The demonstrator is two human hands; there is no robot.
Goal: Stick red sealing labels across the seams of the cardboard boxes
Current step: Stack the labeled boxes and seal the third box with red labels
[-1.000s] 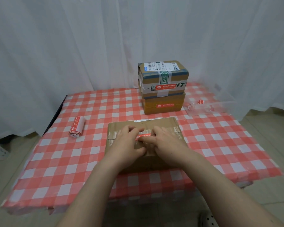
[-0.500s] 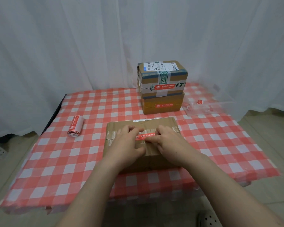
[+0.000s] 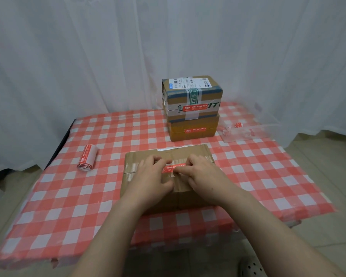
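Step in hand: laying a red sealing label (image 3: 175,168) on top of the near cardboard box (image 3: 190,153), which sits front-middle on the counter (image 3: 88,196). The label lies crosswise over the taped centre seam, w/ both hands on it.

Left hand (image 3: 150,176): fingers bent, thumb at the label's left end. Pinch or just a press, can't tell. Right hand (image 3: 204,174): fingertips bunched narrow on the label's right end, looks like a pinch. Whether the label is fully stuck down can't be told; prob. not rubbed flat yet.

Next move, imo: let go of the ends and rub outward from the middle so no bubbles or lifted corners, esp. over the glossy old tape. Then this box can go aside.

The two stacked boxes (image 3: 192,108) at the back already show red labels on their front faces. Label roll (image 3: 87,158) lies to the left, clear tray (image 3: 246,132) at back right.
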